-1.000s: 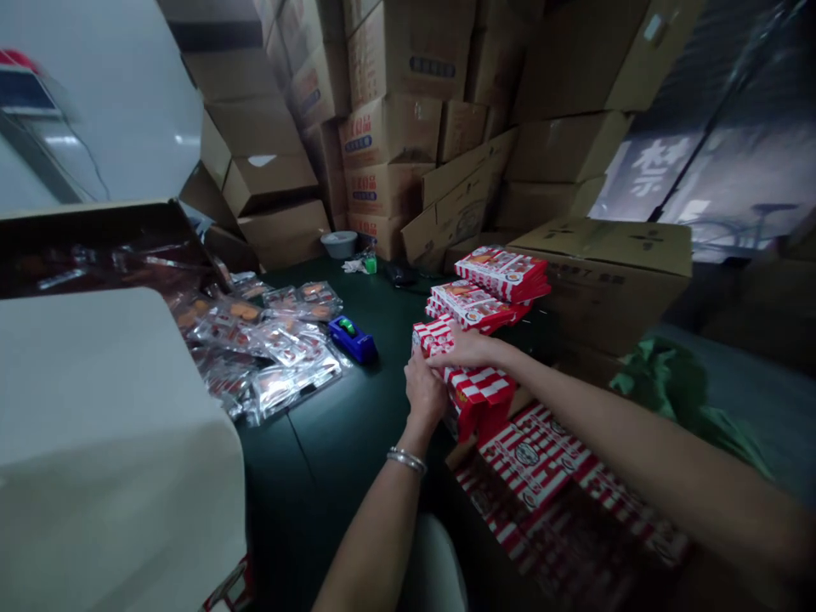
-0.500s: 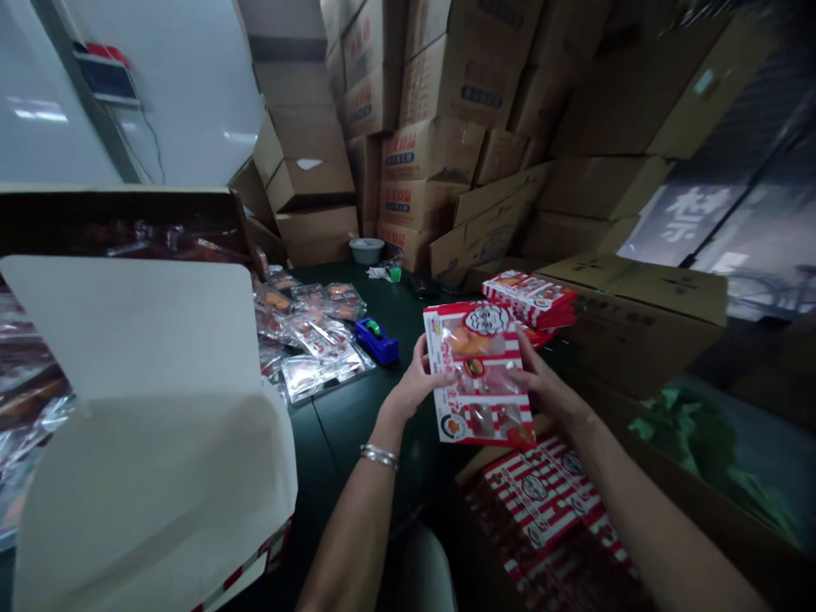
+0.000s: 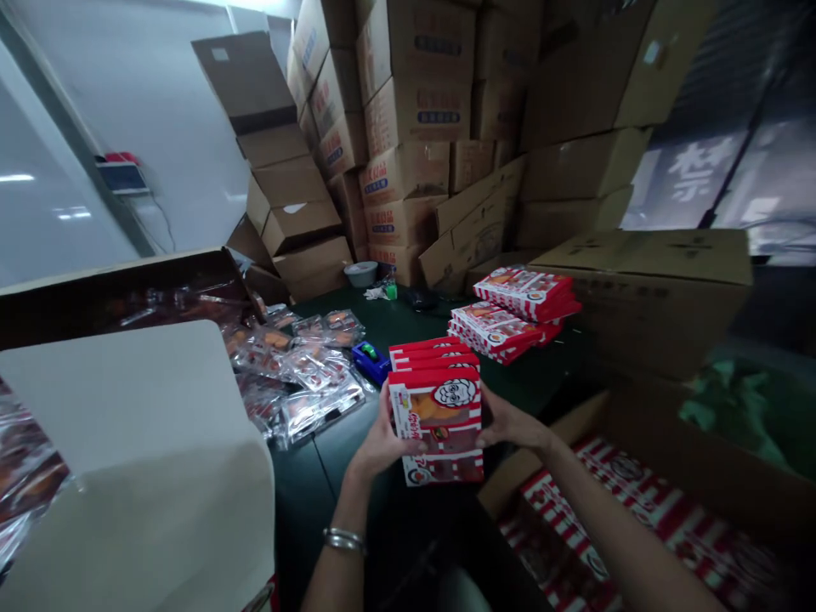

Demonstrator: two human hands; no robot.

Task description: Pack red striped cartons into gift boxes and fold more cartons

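Gripping a stack of red-and-white striped snack boxes (image 3: 437,425) at lower centre of frame, left hand (image 3: 381,446) and right hand (image 3: 512,425) pressed on its 2 sides, partly open; blue tape dispenser (image 3: 371,363) just behind, 2 more stacks (image 3: 513,308) up right.

the red-striped packs (image 3: 612,510) in the carton (image 3: 669,433) are cut off by the bottom edge, their print blurred.

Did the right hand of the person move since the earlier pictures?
Yes. Against the stacked red-and-white boxes, the right hand has drawn back toward the person.
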